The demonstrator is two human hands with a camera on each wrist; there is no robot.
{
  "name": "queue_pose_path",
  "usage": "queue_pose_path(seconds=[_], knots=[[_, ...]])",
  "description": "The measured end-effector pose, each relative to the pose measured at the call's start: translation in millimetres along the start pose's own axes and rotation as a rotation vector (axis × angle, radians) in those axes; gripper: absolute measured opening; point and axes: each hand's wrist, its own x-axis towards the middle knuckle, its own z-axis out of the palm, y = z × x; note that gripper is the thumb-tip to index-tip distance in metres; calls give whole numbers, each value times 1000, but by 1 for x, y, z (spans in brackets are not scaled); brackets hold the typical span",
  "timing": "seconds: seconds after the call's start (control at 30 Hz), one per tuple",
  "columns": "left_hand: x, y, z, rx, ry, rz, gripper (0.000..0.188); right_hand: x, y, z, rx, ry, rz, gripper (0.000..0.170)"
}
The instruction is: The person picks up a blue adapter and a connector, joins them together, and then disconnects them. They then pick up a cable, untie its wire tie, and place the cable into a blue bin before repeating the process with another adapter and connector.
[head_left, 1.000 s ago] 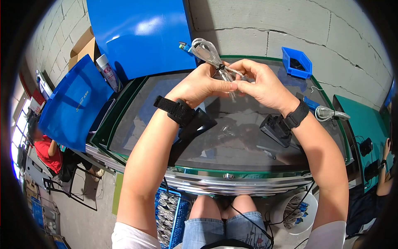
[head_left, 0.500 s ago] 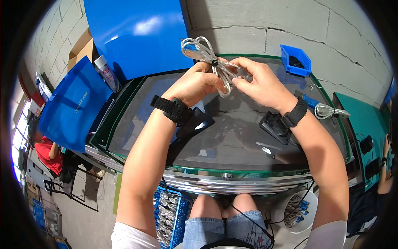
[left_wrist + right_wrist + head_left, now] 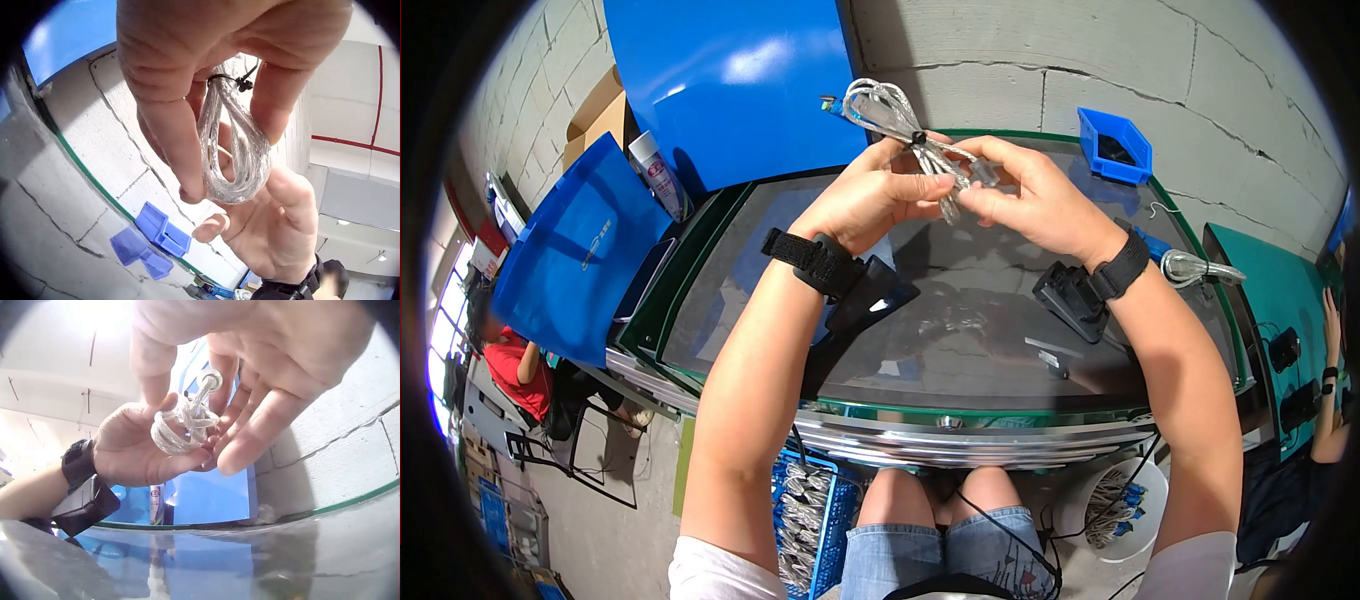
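A coiled clear-silver cable (image 3: 882,108) is held up over the glass-topped table, bound at its middle by a black tie (image 3: 244,83). My left hand (image 3: 875,200) pinches the bundle near the tie, thumb along its near side. A blue plug (image 3: 832,105) sticks out at the coil's upper left. My right hand (image 3: 1045,195) is at the lower loops (image 3: 240,178), its thumb and fingers loosely spread about them, fingertips at the cable. Between thumb and fingers sits a grey cylinder (image 3: 983,172) on the cable, its round end (image 3: 211,380) facing the right wrist camera.
Another tied cable (image 3: 1195,271) lies at the table's right, below a blue bin (image 3: 1115,150). A spray can (image 3: 660,175) and blue panels stand left. Beneath are a blue basket (image 3: 835,520) and a white bucket (image 3: 1155,510) of cables. Another person sits left; an arm shows right.
The cable bundle has turned between the hands; its blue plug, hardly visible half a second ago, shows again at upper left. My left hand has shifted its hold slightly.
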Motion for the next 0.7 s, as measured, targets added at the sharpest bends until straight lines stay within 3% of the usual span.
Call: queue_pose_path(seconds=[0.07, 0.2, 0.37, 0.7], knots=[[1, 0, -1, -15, -1, -6, 51, 1, 8, 5, -9, 5, -201, 47], [2, -3, -3, 9, 6, 19, 53, 1, 2, 1, -40, -64, -115, 51], [3, -4, -6, 30, -23, 10, 57, -1, -2, -2, 77, -120, -8, 42], [3, -2, -4, 80, -50, -15, 58, 1, 4, -1, -34, 10, -78, 33]])
